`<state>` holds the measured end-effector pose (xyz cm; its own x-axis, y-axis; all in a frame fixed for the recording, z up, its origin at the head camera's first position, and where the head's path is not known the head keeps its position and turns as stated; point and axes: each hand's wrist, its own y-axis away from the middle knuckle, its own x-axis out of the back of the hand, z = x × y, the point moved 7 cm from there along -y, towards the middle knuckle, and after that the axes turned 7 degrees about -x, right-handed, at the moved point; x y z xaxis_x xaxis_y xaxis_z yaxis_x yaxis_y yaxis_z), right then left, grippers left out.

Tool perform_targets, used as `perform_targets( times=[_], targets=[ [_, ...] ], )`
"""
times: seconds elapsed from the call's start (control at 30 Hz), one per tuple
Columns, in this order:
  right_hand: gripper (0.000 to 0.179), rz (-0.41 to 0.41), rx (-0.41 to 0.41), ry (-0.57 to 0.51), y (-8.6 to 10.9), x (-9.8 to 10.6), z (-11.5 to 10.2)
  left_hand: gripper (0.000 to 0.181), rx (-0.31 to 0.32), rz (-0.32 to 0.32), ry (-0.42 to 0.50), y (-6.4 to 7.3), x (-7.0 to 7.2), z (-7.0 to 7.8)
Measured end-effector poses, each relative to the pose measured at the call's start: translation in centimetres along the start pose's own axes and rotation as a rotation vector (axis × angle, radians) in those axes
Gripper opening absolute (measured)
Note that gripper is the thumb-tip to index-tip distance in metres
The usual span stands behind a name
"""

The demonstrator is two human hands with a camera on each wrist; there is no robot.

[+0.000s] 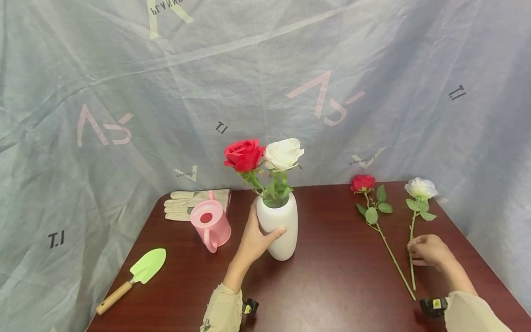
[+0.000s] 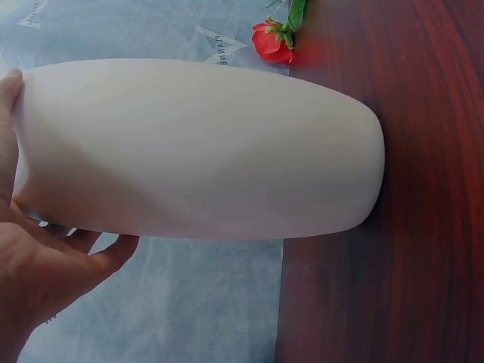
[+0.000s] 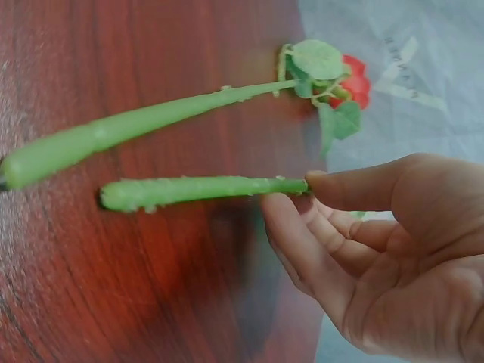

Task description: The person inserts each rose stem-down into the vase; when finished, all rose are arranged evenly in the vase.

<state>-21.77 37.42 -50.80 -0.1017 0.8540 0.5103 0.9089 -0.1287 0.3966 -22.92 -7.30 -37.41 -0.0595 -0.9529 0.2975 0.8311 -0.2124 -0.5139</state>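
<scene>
A white vase (image 1: 282, 230) stands upright at mid-table, holding a red rose (image 1: 244, 156) and a white rose (image 1: 284, 154). My left hand (image 1: 258, 237) grips the vase's left side, thumb across its front; the left wrist view shows the vase wall (image 2: 204, 151) close up. On the right, my right hand (image 1: 431, 250) pinches the stem of another white rose (image 1: 421, 189) between thumb and fingers. That stem (image 3: 204, 193) crosses the right wrist view, its bloom hidden behind the hand. Just left of it, another red rose (image 1: 362, 183) lies on the table.
A pink watering can (image 1: 217, 226) stands left of the vase, before pale gloves (image 1: 178, 205). Nearer the left edge lies a green trowel (image 1: 148, 265) with a wooden handle. Grey printed cloth (image 1: 265, 92) hangs behind the dark wooden table (image 1: 323, 295).
</scene>
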Motion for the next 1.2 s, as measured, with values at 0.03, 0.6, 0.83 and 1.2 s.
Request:
perform_targets(
  times=[0.03,0.6,0.83,1.2],
  targets=[
    [0.024,-0.008,0.012,-0.015,0.2,0.1,-0.1,0.093,-0.001,0.002,-0.001,0.0,0.0,0.1],
    [0.020,-0.179,0.230,-0.778,1.0,0.4,-2.3,0.093,-0.008,0.007,0.008,-0.3,0.2,0.2],
    [0.026,-0.232,0.252,-1.067,0.8,-0.5,-2.9,0.092,-0.022,0.011,0.034,-0.5,0.2,0.3],
    [0.028,-0.278,0.188,-1.346,0.6,-3.5,-3.6,0.091,-0.020,-0.004,0.038,0.0,0.1,-0.2]
  ],
)
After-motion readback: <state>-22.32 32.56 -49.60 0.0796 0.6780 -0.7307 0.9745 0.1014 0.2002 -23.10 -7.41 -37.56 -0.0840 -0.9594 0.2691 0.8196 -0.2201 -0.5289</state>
